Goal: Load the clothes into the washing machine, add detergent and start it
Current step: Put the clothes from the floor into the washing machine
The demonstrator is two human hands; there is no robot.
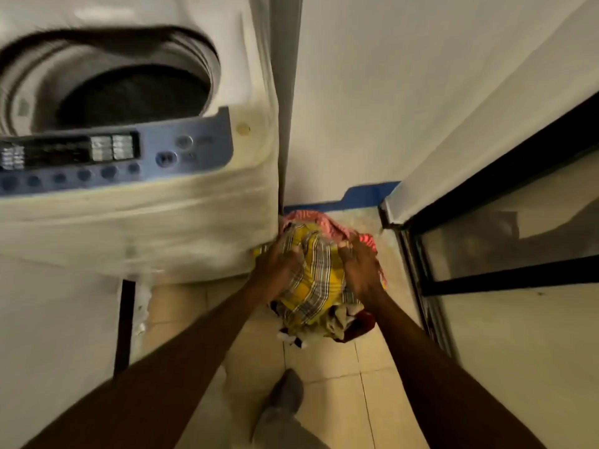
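A white top-loading washing machine (pixel 136 222) fills the left side, its lid up and its dark drum (pixel 129 95) exposed. A blue control panel (pixel 107 157) with buttons runs along its front. On the floor to its right lies a pile of clothes (pixel 316 286), with a yellow checked cloth on top and a pink checked cloth (pixel 311 218) behind it. My left hand (pixel 280 264) presses on the yellow cloth's left side. My right hand (pixel 358 262) grips its right side. Both arms reach down to the pile.
A dark-framed glass door (pixel 486 254) stands on the right, close to the pile. A white wall (pixel 389 92) with a blue skirting strip (pixel 366 196) is behind. The floor has beige tiles (pixel 340 384). My foot (pixel 285 393) is below the pile.
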